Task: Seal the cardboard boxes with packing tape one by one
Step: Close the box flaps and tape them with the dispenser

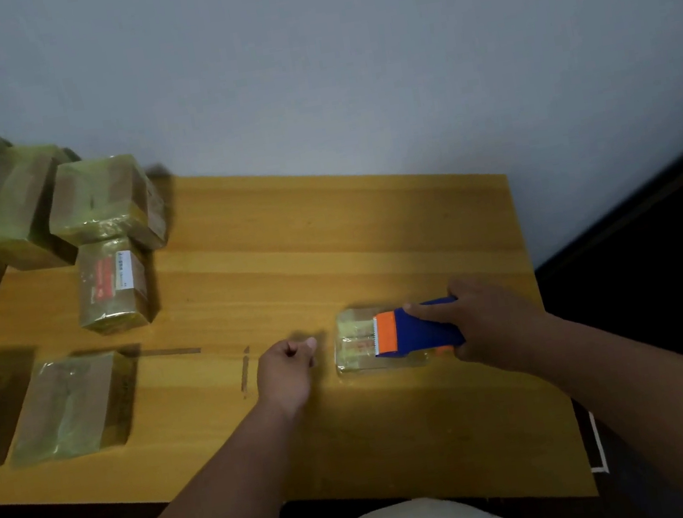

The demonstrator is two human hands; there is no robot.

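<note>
A small flat cardboard box (354,341), glossy with tape, lies on the wooden table (331,260) right of centre. My right hand (491,320) grips a blue and orange tape dispenser (412,330) resting on top of that box, its toothed orange blade pointing left. My left hand (288,371) hovers just left of the box with fingers curled into a loose fist, holding nothing, apart from the box.
Several taped boxes are piled at the table's far left (100,201), with one labelled box (113,286) below them and a larger box (71,405) near the front left. Two tape strips (245,373) stick to the tabletop. A dark floor lies beyond the right edge.
</note>
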